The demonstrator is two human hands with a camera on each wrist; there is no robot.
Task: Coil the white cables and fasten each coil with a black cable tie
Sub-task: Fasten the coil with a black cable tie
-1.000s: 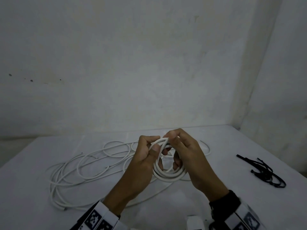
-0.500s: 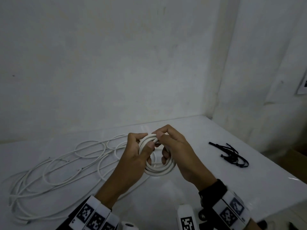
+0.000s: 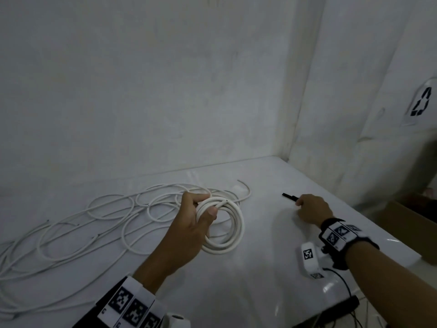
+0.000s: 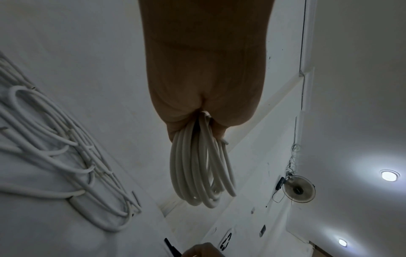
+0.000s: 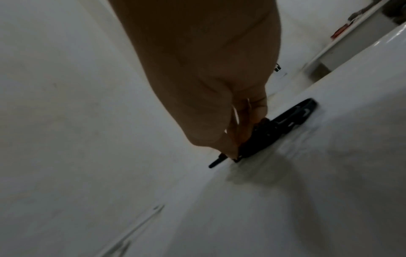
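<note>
My left hand (image 3: 201, 207) grips a finished coil of white cable (image 3: 236, 230) at its top, thumb across the strands, and holds it just above the white table (image 3: 260, 268). In the left wrist view the coil (image 4: 197, 173) hangs down from the fingers (image 4: 175, 132). My right hand (image 3: 299, 203) is off to the right, down on the small pile of black cable ties (image 3: 288, 196). In the right wrist view its fingertips (image 5: 232, 149) pinch one end of the black ties (image 5: 285, 121) against the table.
Several loose white cables (image 3: 106, 216) sprawl over the left half of the table. A wall stands close behind and to the right. A cardboard box (image 3: 413, 221) sits beyond the table's right edge.
My right hand has let go of the coil and moved right onto the black ties. The left hand now holds the coil alone. My head has turned right.
</note>
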